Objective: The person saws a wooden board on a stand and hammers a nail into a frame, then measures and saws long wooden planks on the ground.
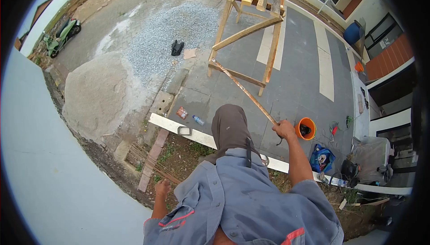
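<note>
My right hand (pixel 285 130) is wrapped round one end of a long, rusty metal bar (pixel 245 91). The bar slants away to the upper left, and its far end appears against the lower part of a wooden trestle (pixel 244 39). Just under that hand hangs a short, dark curved piece whose kind I cannot make out. Low at my left side, my left hand (pixel 162 188) has its fingers curled, with nothing showing in them. Thin rusty rods (pixel 156 166) lie on the ground close to it. An orange bucket (pixel 306 129) with something black inside stands right of my right hand.
Gravel (pixel 168 36) and a sand heap (pixel 96 95) lie ahead left, beside a white wall (pixel 49 155). A long white strip (pixel 183 131) edges the grey tiles below me. At right are a blue bag (pixel 322 158) and a clear plastic container (pixel 369 157). A scooter (pixel 62 36) stands far left.
</note>
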Tool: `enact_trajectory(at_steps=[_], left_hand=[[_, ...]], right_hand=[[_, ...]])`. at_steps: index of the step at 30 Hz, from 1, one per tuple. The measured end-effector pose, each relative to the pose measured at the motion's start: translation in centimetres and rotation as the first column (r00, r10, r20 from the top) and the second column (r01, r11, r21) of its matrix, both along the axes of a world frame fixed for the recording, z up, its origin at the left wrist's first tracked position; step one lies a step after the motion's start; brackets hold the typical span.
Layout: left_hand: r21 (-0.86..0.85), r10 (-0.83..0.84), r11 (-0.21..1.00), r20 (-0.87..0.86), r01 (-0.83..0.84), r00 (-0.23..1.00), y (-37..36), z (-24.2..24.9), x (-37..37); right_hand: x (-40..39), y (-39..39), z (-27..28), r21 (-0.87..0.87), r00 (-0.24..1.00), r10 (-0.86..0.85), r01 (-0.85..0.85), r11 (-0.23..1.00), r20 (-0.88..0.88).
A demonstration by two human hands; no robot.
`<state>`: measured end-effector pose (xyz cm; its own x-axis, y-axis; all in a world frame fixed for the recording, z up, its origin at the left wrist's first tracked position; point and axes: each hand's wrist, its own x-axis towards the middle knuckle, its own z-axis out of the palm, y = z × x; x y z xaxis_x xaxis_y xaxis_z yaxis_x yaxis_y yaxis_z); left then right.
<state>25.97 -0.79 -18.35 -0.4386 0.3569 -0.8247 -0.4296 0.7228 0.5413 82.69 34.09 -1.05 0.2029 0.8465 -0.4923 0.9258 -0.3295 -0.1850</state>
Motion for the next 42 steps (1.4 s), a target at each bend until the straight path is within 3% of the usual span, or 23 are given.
enact_trajectory(at_steps=[2,6,8,9,10,12,13,15,16,18,20,22,24,25,28,32,42], left_hand=[[-0.042,0.082,0.996,0.028,-0.081,0.996,-1.7,-1.8,0.8],[-0.231,0.352,0.917,0.082,-0.326,0.933,-16.4,-7.0,1.4],[-0.322,0.486,0.840,0.087,-0.437,0.870,-17.4,-8.7,2.3],[-0.324,0.503,0.831,0.087,-0.453,0.860,-19.9,-5.0,3.1],[-0.282,0.478,0.827,-0.104,-0.487,0.872,-13.0,-1.1,3.6],[-0.168,0.632,0.747,-0.121,-0.643,0.765,-11.8,-2.4,1.9],[-0.017,0.648,0.754,-0.142,-0.656,0.748,-10.4,-2.7,1.3],[0.124,0.611,0.789,-0.254,-0.602,0.749,-5.5,-4.2,0.7],[0.250,0.592,0.798,-0.159,-0.548,0.790,-2.7,-4.3,1.0],[0.211,0.660,0.744,-0.379,-0.634,0.649,7.3,-3.4,5.3],[0.195,0.648,0.761,-0.174,-0.619,0.741,12.9,-4.9,8.6],[0.017,0.371,0.926,-0.234,-0.377,0.899,18.1,-4.7,11.3],[-0.022,0.284,0.954,-0.261,-0.299,0.923,22.6,-2.6,12.4],[-0.073,0.188,0.974,-0.276,-0.215,0.943,24.0,-1.8,13.0],[-0.076,0.130,0.984,-0.320,-0.162,0.939,25.3,-2.0,11.8],[-0.060,0.147,0.983,-0.324,-0.175,0.935,28.3,-1.8,10.2],[0.100,0.095,0.992,-0.119,-0.083,0.988,37.5,-7.5,11.9]], right_hand=[[-0.4,4.2,-0.2,-0.034,0.992,0.068,-0.065,0.997,0.103],[-1.8,12.3,-0.2,-0.002,0.962,0.171,-0.175,0.985,0.212],[-3.3,16.3,1.2,0.007,0.920,0.257,-0.271,0.962,0.295],[-3.6,18.4,1.1,0.006,0.914,0.276,-0.290,0.957,0.296],[-3.5,20.4,0.6,-0.016,0.892,0.316,-0.329,0.944,0.325],[-3.7,25.1,0.0,-0.025,0.854,0.376,-0.394,0.919,0.360],[-3.5,27.1,-0.6,-0.037,0.818,0.425,-0.447,0.894,0.387],[-3.2,32.0,-2.6,-0.044,0.758,0.496,-0.530,0.847,0.423],[-2.9,34.4,-3.9,-0.053,0.728,0.523,-0.562,0.826,0.443],[-1.5,37.5,-5.5,-0.126,0.670,0.587,-0.604,0.787,0.454],[-1.2,39.2,-5.6,-0.113,0.706,0.588,-0.597,0.794,0.394],[-0.2,40.4,-5.6,-0.107,0.707,0.600,-0.610,0.785,0.374],[0.1,42.3,-5.1,-0.084,0.715,0.600,-0.615,0.784,0.359],[0.3,43.0,-4.5,-0.091,0.711,0.606,-0.619,0.780,0.357],[1.0,45.1,-3.8,-0.089,0.688,0.627,-0.645,0.759,0.364],[1.8,47.0,-3.0,-0.085,0.663,0.639,-0.665,0.742,0.390],[0.6,48.0,1.9,-0.069,0.641,0.579,-0.638,0.767,0.504]])
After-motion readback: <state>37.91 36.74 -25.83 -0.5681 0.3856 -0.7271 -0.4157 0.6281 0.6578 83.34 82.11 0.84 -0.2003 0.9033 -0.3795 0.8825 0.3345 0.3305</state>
